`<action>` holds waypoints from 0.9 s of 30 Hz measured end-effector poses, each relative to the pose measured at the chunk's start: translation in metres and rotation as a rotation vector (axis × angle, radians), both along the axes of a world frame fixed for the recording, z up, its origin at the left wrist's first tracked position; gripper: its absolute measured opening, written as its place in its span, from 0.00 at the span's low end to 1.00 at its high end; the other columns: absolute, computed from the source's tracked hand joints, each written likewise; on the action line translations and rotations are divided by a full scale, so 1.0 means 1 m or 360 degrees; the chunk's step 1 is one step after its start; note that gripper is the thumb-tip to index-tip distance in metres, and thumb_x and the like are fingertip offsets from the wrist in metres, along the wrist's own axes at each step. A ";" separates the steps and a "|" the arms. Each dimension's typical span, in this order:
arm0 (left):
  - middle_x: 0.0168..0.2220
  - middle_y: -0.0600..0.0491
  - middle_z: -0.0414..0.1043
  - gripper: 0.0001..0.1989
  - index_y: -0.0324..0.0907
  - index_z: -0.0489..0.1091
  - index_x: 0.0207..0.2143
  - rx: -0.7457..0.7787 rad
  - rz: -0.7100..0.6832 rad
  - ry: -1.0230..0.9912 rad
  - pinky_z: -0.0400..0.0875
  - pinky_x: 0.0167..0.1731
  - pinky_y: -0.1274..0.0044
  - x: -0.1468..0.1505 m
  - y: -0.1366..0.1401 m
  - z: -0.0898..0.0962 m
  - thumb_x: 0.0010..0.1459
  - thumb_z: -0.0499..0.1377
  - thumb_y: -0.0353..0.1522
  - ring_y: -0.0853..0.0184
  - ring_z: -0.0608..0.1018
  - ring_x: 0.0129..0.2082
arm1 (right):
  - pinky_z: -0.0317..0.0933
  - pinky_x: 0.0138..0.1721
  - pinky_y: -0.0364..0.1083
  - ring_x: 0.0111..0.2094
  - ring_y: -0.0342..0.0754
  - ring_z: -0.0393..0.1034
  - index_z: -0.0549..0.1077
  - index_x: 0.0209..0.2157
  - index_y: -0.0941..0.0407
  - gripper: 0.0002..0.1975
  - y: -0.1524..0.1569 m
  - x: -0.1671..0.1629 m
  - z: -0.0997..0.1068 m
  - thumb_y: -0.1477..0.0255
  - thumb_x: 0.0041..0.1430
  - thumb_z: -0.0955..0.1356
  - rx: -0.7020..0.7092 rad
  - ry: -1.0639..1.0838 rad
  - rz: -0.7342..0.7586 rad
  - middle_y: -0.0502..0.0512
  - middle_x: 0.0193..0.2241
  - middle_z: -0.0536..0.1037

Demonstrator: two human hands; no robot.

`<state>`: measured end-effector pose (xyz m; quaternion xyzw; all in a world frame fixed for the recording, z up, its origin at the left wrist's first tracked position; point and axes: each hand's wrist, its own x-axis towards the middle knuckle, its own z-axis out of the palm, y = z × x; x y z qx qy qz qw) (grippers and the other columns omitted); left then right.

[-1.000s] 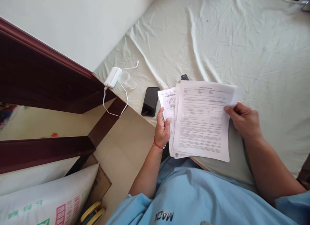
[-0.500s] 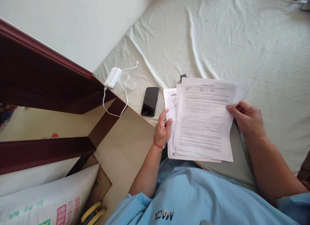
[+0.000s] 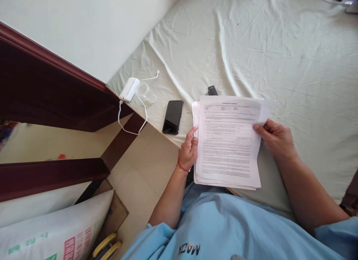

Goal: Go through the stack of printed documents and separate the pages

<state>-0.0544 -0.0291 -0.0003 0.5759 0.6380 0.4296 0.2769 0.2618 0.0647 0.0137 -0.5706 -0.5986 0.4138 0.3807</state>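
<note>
Pinching papers (image 3: 228, 148), right grip (image 3: 279, 141) closed

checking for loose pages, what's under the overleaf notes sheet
White sheets peek out past the left and lower edges of the overleaf notes sheet; their covered parts, and how many there are, cannot be seen.

The left hand (image 3: 189, 150) is half curled; the right hand (image 3: 276, 138) pinches.

Body txt (image 3: 226, 158) on top sheet (image 3: 229, 142) illegible, sack (image 3: 60, 224) cut off btm-L.
</note>
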 end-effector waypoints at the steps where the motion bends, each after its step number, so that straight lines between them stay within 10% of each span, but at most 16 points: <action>1: 0.22 0.61 0.59 0.29 0.47 0.65 0.68 -0.0006 -0.0010 -0.0015 0.62 0.24 0.75 0.000 0.000 0.000 0.73 0.51 0.51 0.71 0.63 0.20 | 0.67 0.26 0.50 0.29 0.53 0.74 0.79 0.37 0.49 0.16 -0.001 -0.001 0.002 0.51 0.62 0.71 -0.0036 0.0041 0.0020 0.51 0.27 0.79; 16: 0.45 0.48 0.78 0.28 0.46 0.69 0.65 0.0078 0.0058 0.0073 0.77 0.49 0.68 0.003 0.001 0.004 0.74 0.49 0.51 0.62 0.80 0.45 | 0.59 0.32 0.49 0.27 0.46 0.65 0.80 0.35 0.50 0.10 -0.002 -0.006 0.010 0.59 0.63 0.72 0.0072 -0.0121 -0.0160 0.48 0.25 0.74; 27: 0.23 0.60 0.62 0.30 0.45 0.63 0.69 -0.0085 0.0012 -0.0006 0.62 0.27 0.75 0.004 -0.001 0.006 0.74 0.50 0.52 0.70 0.67 0.22 | 0.59 0.32 0.47 0.28 0.45 0.66 0.80 0.35 0.51 0.10 0.000 -0.006 0.008 0.60 0.63 0.72 0.0074 -0.0078 -0.0110 0.48 0.26 0.75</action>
